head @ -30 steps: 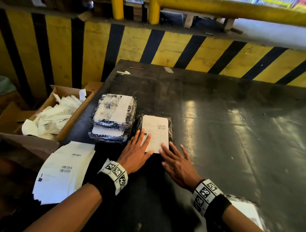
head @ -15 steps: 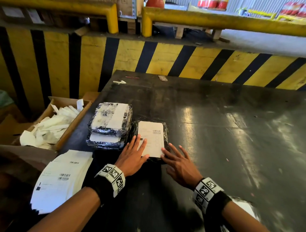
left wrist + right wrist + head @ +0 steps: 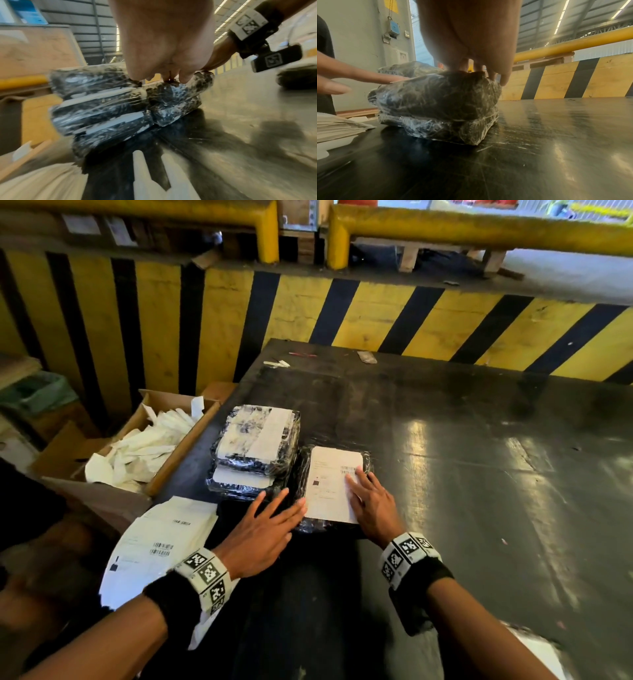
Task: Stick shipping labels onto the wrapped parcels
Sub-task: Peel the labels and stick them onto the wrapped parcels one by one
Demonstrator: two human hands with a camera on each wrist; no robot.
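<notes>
A black parcel in clear wrap lies on the dark table with a white shipping label stuck on top. My right hand presses flat on the label's right side, fingers straight. My left hand lies flat with spread fingers at the parcel's left edge, fingertips touching the wrap. Left of it stands a stack of wrapped, labelled parcels. A pile of unused label sheets lies by my left wrist.
An open cardboard box holding crumpled white backing paper sits left of the table. A yellow-and-black striped barrier runs behind, under yellow rails. The dark table top stretches away to the right.
My right hand has slid from the table's near side up onto the label. My left hand has moved off the label to the parcel's left edge.
</notes>
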